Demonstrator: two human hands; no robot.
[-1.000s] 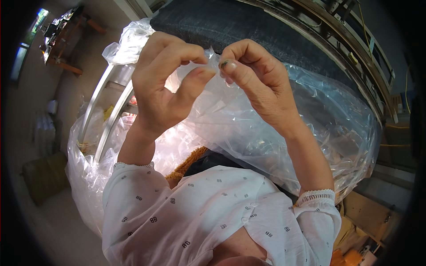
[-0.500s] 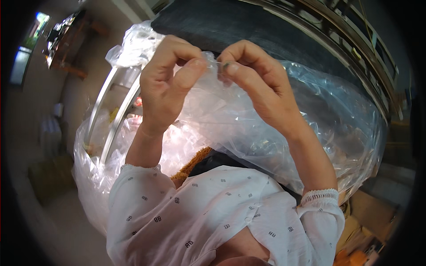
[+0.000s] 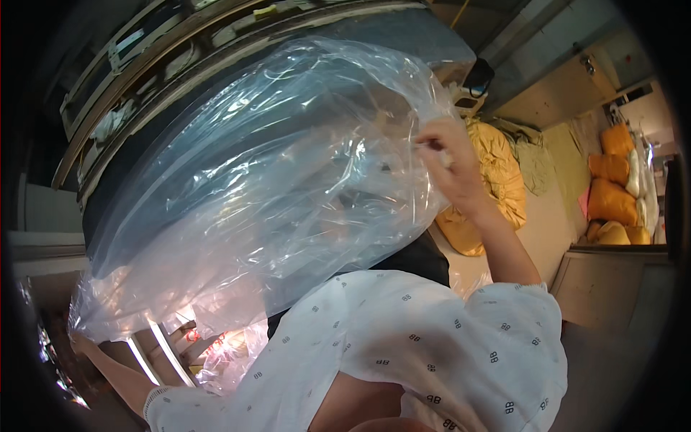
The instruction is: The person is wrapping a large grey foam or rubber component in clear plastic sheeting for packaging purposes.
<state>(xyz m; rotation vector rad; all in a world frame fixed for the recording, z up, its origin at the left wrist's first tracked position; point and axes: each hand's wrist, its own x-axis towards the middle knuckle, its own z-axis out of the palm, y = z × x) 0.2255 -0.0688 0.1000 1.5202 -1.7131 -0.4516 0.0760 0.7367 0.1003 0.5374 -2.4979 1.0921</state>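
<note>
A large clear plastic bag point(image 3: 288, 165), creased and shiny, stretches between my two hands, far apart. My right hand point(image 3: 455, 165) is closed at its right end, thumb and fingers pinched on the film; motion blurs it a little. At the lower left, the other end gathers to a point at my left hand point(image 3: 80, 343). That hand seems closed on the film, though its fingers are mostly hidden. Below the bag lies a dark work surface point(image 3: 425, 32), seen partly through the film.
A wooden frame point(image 3: 144, 79) runs along the far left. White metal bars point(image 3: 167, 347) stand at lower left beside more crumpled plastic point(image 3: 237, 353). Yellow padded cloth point(image 3: 497, 173) lies beyond my right hand. Orange bundles point(image 3: 612, 187) are stacked at far right.
My hands were close together, pinching the film in front of me. They have spread wide, drawing the plastic out between them. The view has swung to the right.
</note>
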